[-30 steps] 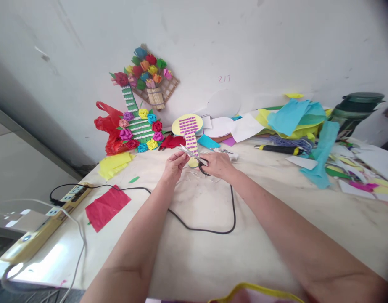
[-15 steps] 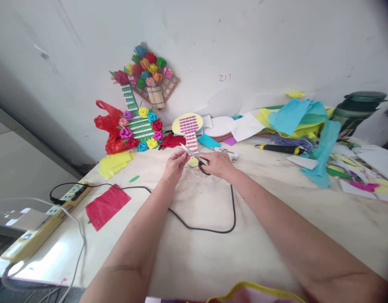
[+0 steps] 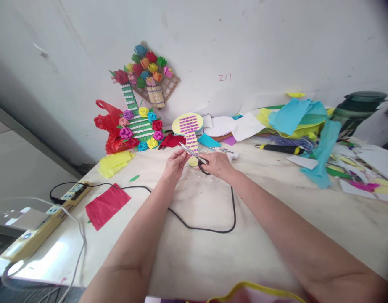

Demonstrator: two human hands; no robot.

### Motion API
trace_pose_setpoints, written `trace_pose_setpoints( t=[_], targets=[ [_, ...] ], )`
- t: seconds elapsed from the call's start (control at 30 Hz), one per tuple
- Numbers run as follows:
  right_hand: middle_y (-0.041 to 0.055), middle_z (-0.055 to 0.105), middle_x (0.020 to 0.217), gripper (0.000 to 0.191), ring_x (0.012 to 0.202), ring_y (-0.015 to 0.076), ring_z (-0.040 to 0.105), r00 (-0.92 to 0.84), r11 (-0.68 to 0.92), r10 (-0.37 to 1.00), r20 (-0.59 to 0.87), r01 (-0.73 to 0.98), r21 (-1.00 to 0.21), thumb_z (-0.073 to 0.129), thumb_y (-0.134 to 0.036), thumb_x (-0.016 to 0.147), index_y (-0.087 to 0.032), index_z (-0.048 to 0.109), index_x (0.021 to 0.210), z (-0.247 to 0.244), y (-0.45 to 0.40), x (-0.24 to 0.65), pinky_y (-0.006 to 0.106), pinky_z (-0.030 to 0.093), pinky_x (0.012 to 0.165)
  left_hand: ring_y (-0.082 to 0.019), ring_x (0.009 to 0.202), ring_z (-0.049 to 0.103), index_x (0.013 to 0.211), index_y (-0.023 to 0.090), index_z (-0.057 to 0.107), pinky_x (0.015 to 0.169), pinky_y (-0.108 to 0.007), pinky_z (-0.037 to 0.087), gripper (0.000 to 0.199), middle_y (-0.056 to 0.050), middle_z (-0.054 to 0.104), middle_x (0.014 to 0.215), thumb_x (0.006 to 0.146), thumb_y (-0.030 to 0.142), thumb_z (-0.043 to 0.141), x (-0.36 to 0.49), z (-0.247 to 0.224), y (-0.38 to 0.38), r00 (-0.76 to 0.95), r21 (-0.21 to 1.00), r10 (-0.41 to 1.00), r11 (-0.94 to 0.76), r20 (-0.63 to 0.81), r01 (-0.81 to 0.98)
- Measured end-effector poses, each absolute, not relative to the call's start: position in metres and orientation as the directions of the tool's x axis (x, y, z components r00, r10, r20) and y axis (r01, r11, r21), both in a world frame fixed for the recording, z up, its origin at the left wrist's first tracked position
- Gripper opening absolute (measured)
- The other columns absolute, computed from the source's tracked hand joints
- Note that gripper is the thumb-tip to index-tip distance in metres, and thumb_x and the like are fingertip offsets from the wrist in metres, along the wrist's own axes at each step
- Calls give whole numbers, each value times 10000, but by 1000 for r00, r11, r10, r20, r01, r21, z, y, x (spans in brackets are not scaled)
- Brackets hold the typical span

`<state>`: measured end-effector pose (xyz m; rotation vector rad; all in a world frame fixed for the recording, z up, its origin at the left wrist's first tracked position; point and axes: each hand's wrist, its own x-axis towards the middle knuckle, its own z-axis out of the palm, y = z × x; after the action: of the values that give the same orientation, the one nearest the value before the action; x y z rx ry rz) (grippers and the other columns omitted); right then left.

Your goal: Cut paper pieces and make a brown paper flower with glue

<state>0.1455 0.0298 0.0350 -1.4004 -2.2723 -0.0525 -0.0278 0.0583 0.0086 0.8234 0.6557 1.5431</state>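
Note:
My right hand (image 3: pixel 218 164) is closed round the black handles of a pair of scissors (image 3: pixel 193 154), whose blades point up and to the left. Just left of the blades, my left hand (image 3: pixel 175 164) is pinched shut; whatever is between its fingertips is too small to make out. Behind the scissors stands a yellow cut-out decorated with purple strips (image 3: pixel 190 126), its lower part partly covered by the blades. Thin white scraps (image 3: pixel 194 176) lie scattered on the table below my hands.
A black cable (image 3: pixel 209 230) loops across the table (image 3: pixel 194 261) near my forearms. On the left are red crepe paper (image 3: pixel 108 206), yellow paper (image 3: pixel 116 164) and a power strip (image 3: pixel 55 214). A paper-flower decoration (image 3: pixel 141 126), a utility knife (image 3: pixel 278 149) and coloured papers (image 3: pixel 294 118) lie toward the wall.
The scissor blades, slightly apart before, are now closer together. Both hands stay in almost the same place.

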Motion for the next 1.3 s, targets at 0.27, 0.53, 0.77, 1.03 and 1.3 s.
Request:
trace_pose_setpoints(
  t=[0.27, 0.53, 0.77, 1.03, 1.3],
  targets=[
    [38, 681, 826, 331, 770, 185, 587, -394, 497, 825, 405, 848, -186, 468, -471, 782, -245, 632, 960, 33, 31, 145, 262, 291, 589, -86, 737, 617, 717, 150, 632, 820, -231, 469, 160, 5, 649, 724, 620, 25, 658, -28, 10, 58, -57, 805, 991, -131, 120, -579],
    [49, 679, 860, 326, 795, 194, 589, -409, 509, 817, 407, 843, -175, 482, -454, 782, -237, 626, 979, 34, 29, 144, 266, 317, 617, -100, 733, 620, 752, 151, 629, 805, -258, 472, 199, 7, 649, 736, 590, 65, 707, -29, 11, 57, -15, 812, 987, -139, 158, -567],
    [48, 670, 872, 376, 804, 194, 583, -399, 501, 825, 401, 844, -192, 481, -482, 774, -240, 614, 1029, 37, 27, 143, 268, 323, 628, -102, 718, 617, 736, 142, 622, 762, -250, 480, 177, 2, 647, 726, 591, 97, 713, -25, 6, 57, 35, 827, 980, -147, 197, -543],
    [22, 675, 810, 357, 772, 181, 583, -381, 510, 825, 418, 821, -259, 499, -497, 750, -257, 636, 976, 37, 29, 143, 256, 306, 592, -95, 680, 627, 784, 146, 612, 606, -180, 472, 200, -2, 651, 715, 608, 128, 705, -26, 13, 54, 29, 837, 988, -112, 150, -535],
    [-2, 643, 698, 346, 657, 141, 545, -345, 517, 836, 427, 756, -402, 524, -493, 717, -250, 666, 919, 35, 32, 145, 229, 288, 545, -67, 649, 606, 778, 163, 623, 496, -130, 417, 219, 15, 641, 689, 590, 108, 719, -27, 10, 56, 23, 826, 984, -134, 176, -547]
  ],
)
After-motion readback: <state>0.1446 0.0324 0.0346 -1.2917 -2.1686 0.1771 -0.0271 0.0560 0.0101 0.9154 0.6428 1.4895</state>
